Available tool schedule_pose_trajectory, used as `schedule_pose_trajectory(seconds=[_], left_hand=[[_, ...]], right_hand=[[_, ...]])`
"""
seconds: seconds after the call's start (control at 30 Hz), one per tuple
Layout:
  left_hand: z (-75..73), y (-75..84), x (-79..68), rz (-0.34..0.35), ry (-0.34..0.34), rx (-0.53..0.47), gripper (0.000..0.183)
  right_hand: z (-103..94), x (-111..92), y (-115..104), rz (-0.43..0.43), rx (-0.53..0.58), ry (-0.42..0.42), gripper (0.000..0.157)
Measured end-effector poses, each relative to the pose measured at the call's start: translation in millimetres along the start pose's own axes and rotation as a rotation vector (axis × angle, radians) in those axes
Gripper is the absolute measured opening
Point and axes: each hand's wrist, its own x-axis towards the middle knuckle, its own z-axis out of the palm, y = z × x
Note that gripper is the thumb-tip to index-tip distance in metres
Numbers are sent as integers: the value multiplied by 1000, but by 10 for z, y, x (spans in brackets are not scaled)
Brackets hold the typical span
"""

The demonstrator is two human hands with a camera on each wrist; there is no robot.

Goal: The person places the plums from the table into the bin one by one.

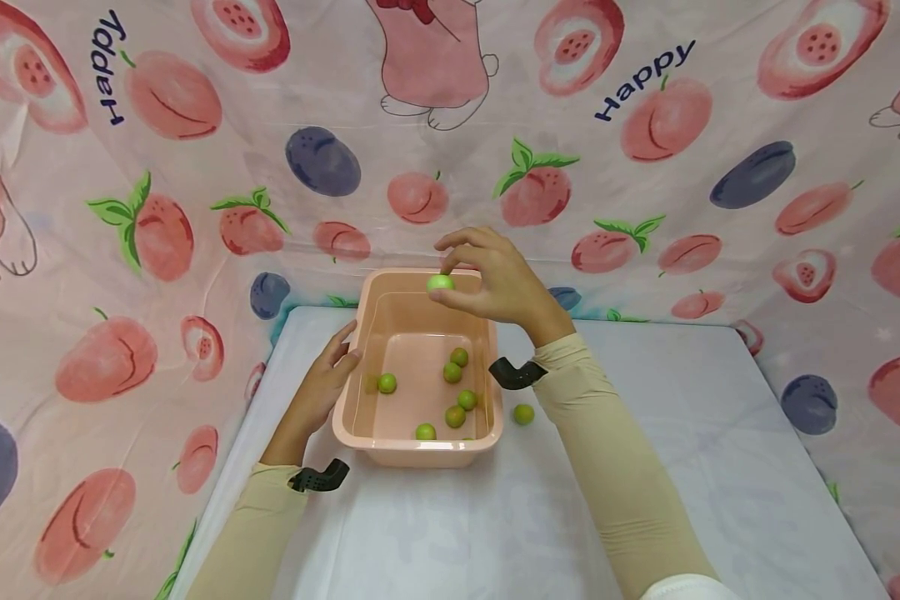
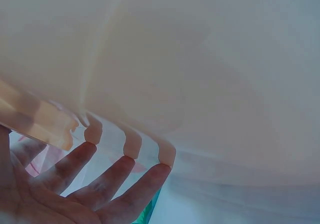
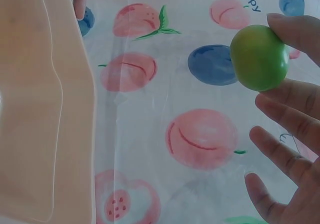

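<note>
A peach-coloured plastic basin point(image 1: 420, 444) stands on the white-covered table. Inside lie several small green citrus fruits point(image 1: 387, 383), some tinged orange. My right hand point(image 1: 495, 275) pinches another small green citrus fruit point(image 3: 259, 58) between thumb and index finger, above the far end of the basin. Its other fingers are spread apart. At the basin's left side my left hand point(image 1: 320, 392) rests against the rim. In the left wrist view its straight fingers point(image 2: 112, 181) meet the glossy outer wall, which mirrors the tips. One loose citrus fruit point(image 1: 523, 414) sits on the table right of the basin.
A pink fruit-print cloth point(image 1: 450, 167) hangs behind the table and along both sides. White cloth covers the tabletop point(image 1: 645, 417). Black curved wrist mounts point(image 1: 517, 373) sit on both sleeves.
</note>
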Motion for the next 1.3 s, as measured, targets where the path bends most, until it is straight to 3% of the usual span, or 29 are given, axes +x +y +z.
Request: schedule_pose_trajectory(seconds=[0.83,1.1,1.3], left_hand=[[-6,-5,10,1,-4,-14,57],[0,9,12,-3,-3,-11,58],[1,21,-5,-3,-6,-24,58]], right_hand=[[-3,27,-10,-12,-22,-13,28],[-39,-76,59,20,-22,-5,30],[-63,-222,159,89,-39,-13,29]])
